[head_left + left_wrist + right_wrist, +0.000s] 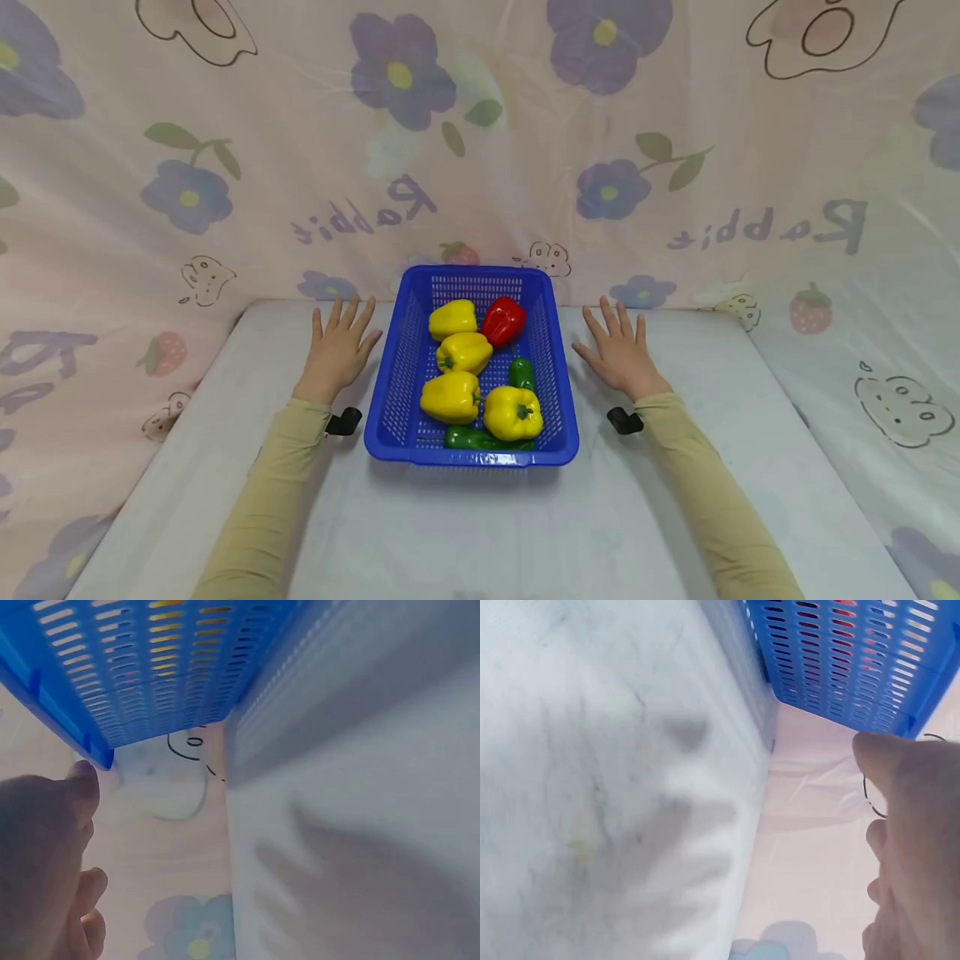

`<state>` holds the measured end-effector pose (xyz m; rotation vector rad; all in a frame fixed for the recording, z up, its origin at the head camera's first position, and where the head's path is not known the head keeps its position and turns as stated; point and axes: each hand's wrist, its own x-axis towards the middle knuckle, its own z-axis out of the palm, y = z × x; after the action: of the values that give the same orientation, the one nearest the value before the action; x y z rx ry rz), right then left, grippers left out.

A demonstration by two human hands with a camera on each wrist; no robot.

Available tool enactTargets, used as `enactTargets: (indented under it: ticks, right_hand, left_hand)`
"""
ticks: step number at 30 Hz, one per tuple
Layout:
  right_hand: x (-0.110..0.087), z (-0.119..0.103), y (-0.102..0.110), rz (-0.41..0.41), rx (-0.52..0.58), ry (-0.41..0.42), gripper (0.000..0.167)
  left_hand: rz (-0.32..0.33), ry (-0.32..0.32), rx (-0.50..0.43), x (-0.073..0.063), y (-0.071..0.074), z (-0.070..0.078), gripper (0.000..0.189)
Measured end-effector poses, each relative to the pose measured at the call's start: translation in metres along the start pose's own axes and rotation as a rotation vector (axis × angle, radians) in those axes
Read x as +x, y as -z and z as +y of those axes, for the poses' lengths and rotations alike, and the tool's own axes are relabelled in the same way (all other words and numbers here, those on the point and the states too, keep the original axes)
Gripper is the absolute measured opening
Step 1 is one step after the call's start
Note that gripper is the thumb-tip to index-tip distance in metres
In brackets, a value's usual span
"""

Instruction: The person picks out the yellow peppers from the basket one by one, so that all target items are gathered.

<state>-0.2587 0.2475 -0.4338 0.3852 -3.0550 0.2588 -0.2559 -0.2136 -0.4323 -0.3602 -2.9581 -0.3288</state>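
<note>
A blue perforated plastic basket (471, 457) stands between my two hands. Inside it lie several yellow bell peppers (450, 397), one red bell pepper (504, 322) and dark green vegetables (480, 439), partly hidden under the yellow ones. To the basket's left my left hand (339, 352) is spread with straight fingers and holds nothing. My right hand (619, 350) is spread likewise on the other side, its thumb towards the basket. In the wrist views the basket's slotted side walls (157, 675) rise beside each hand, and hand shadows fall on the white surface.
The basket is on a white-covered table (480, 533). Behind and at both sides hangs a pink curtain (495, 167) printed with flowers, rabbits and strawberries, meeting the table's back edge just beyond the fingertips. A black wrist camera mount (343, 422) sits at each cuff.
</note>
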Motion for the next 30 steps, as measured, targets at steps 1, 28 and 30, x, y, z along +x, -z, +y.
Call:
enactTargets:
  ticks: [1, 28, 30]
  right_hand:
    - [0.000, 0.001, 0.001, 0.004, 0.004, 0.001, 0.071]
    - [-0.008, 0.008, 0.055, -0.068, 0.343, 0.154, 0.065]
    - [-0.010, 0.007, 0.061, -0.073, 0.362, 0.140, 0.066]
  left_hand:
    - [0.003, -0.001, -0.004, 0.001, 0.001, 0.000, 0.059]
    - [-0.229, -0.055, -0.682, -0.013, 0.055, 0.014, 0.060]
    - [-0.248, -0.056, -0.706, -0.016, 0.062, 0.019, 0.059]
